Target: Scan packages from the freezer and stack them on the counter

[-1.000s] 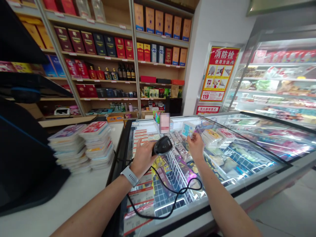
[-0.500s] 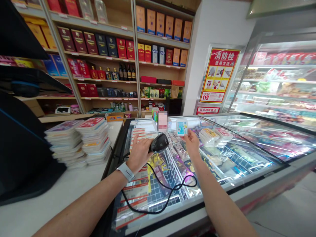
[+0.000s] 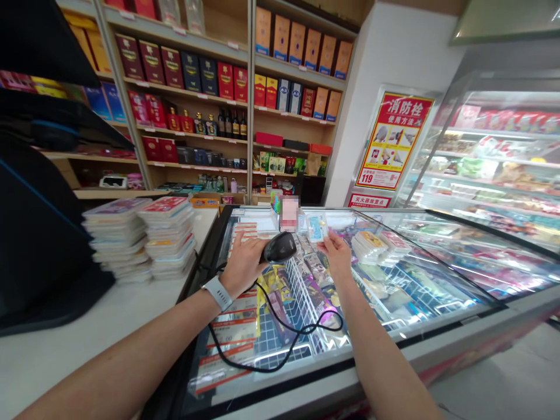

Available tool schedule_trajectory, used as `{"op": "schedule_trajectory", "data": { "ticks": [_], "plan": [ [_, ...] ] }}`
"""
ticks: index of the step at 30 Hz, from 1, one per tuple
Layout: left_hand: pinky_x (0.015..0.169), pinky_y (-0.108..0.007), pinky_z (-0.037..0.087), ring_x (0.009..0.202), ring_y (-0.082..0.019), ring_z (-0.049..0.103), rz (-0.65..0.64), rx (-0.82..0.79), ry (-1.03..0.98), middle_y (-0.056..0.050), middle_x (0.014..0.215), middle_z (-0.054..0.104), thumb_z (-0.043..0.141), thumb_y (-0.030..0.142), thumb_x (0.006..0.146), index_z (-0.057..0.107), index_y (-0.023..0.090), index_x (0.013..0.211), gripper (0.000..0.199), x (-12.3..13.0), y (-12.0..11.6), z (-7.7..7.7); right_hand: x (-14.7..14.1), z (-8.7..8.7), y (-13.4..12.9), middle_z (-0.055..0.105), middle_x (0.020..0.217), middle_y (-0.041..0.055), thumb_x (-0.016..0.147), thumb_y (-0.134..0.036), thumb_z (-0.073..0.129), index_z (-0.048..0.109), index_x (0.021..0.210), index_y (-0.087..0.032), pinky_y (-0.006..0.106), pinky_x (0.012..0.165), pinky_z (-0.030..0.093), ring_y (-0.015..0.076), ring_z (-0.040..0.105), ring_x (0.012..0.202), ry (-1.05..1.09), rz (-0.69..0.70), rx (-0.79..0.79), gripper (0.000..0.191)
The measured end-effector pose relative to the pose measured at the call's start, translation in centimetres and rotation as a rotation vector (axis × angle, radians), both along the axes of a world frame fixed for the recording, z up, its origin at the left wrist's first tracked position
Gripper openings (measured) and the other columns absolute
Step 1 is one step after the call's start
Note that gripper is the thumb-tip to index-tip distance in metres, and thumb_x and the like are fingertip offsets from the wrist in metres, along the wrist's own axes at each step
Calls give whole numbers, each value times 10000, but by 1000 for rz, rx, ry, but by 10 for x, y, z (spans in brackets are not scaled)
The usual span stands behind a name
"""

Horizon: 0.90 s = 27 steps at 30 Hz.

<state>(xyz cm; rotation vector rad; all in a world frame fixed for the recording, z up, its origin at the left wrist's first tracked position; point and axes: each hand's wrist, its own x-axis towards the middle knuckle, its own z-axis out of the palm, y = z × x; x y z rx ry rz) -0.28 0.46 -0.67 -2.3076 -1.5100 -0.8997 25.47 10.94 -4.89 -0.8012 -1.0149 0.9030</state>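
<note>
My left hand (image 3: 245, 267) is wrapped round a black handheld barcode scanner (image 3: 280, 248), whose head points right, toward the other hand. A black cable (image 3: 301, 332) loops from it over the glass. My right hand (image 3: 338, 256) pinches the lower right corner of a flat, clear-edged card (image 3: 315, 227) with pale blue print. This card is held tilted above the freezer's glass top (image 3: 350, 344), just beyond the scanner head and apart from it. Right of my right hand, two short piles of similar flat cards, a yellowish pile (image 3: 370, 248) and a reddish pile (image 3: 396, 246), rest on the glass.
Two tall stacks of similar cards, a left stack (image 3: 116, 239) and a right stack (image 3: 168, 239), stand on the white counter (image 3: 131, 338) beside a black monitor stand (image 3: 39, 245). A pixelated upright item (image 3: 289, 213) stands at the freezer's back. Price strips (image 3: 231, 344) lie along its left side.
My right hand has moved slightly left with the card, which now tilts more and is nearer the scanner. The scanner stays in my left hand. The whole view has shifted a little.
</note>
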Motion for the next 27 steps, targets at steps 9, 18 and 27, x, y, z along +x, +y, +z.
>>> {"op": "schedule_trajectory", "data": {
  "ticks": [9,18,27],
  "plan": [
    [1179,-560,187,1099,-287,652,-19,9,-32,-88,1122,730,607,245,847,621,209,1155,310,-2,3,-1,-1,-4,1,703,742,-5,649,-491,786,673,1050,-157,359,704,599,155,680,659,-59,4,22,533],
    [1176,-554,197,1080,-288,656,5,-16,-23,-85,1074,742,592,244,838,636,199,1064,234,-1,2,1,-2,-4,1,710,749,5,652,-488,787,665,1078,-147,365,712,597,165,685,668,-67,7,3,559],
    [1171,-566,208,1054,-292,663,2,-21,-26,-86,1043,746,599,249,827,642,192,996,184,0,-1,3,-1,-7,2,711,754,11,667,-484,774,673,1076,-149,359,710,594,160,676,666,-66,12,6,538]
  ]
}}
